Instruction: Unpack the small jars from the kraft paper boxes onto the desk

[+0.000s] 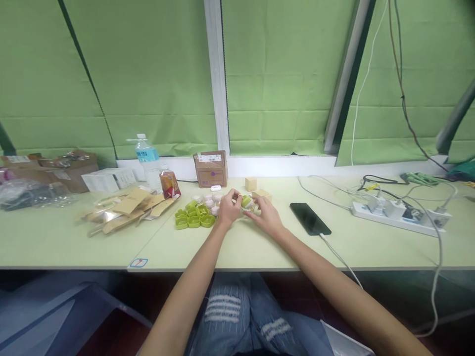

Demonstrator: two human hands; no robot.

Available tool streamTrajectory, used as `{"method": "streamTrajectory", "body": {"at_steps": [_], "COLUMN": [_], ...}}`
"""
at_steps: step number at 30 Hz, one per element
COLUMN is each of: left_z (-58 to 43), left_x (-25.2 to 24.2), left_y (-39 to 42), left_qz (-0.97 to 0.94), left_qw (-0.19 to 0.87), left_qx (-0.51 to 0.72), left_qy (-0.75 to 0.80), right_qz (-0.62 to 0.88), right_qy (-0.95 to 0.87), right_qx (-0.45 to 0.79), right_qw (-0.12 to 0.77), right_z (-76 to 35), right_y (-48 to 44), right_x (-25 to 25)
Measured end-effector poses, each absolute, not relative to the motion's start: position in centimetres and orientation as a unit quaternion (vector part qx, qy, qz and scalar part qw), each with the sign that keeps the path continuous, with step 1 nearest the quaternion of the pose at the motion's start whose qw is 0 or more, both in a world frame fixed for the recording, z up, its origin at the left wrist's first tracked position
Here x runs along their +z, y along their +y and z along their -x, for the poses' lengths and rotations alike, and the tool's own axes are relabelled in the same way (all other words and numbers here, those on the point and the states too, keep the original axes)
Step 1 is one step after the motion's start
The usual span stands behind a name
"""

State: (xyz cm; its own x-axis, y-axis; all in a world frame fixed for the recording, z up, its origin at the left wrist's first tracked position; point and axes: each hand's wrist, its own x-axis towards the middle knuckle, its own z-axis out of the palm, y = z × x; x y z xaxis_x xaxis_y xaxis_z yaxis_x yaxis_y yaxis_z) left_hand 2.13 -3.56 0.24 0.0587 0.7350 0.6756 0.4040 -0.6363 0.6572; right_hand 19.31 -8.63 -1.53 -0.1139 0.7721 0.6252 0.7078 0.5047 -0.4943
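Note:
Between my two hands, just above the table, is a small green-and-white piece [246, 201] whose exact kind I cannot make out. My left hand [230, 207] pinches at its left side with thumb and forefinger. Fingers of my right hand [266, 215] are closed around its right side and partly cover it. Left of my left hand sit several small olive-green cups [193, 221] in a cluster. Pale pink and white pieces [209, 200] lie right behind them. Past my hands stands a light wooden cube [251, 184], with a second wooden block [264, 194] partly hidden by my right hand.
A black phone [310, 218] on a white cable lies to the right, before a power strip [397, 217]. Behind are a cardboard box [211, 169] and a white earbud case [215, 188]. Leftward stand a water bottle [147, 163], a drink bottle [169, 183] and brown packets [129, 205].

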Motion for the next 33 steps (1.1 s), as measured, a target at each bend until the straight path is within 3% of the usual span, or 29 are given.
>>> {"method": "streamTrajectory", "body": {"at_steps": [16, 25, 33], "left_z": [-3.6, -4.8, -5.2], "left_x": [1.2, 0.7, 0.3], "left_y": [-4.8, -5.4, -5.5], "left_qz": [-0.625, -0.697, -0.72], "left_qw": [0.283, 0.26, 0.227], "left_qx": [0.626, 0.596, 0.58], "left_qy": [0.37, 0.302, 0.308], "right_qz": [0.34, 0.339, 0.356], "right_qy": [-0.82, -0.771, -0.765], "right_qx": [-0.094, -0.05, -0.021], "right_qw": [0.45, 0.537, 0.536], "right_z": [-19.0, -19.3, -19.6], "right_y": [-7.7, -7.5, -6.9], "right_x": [-1.4, -1.4, -1.7]}}
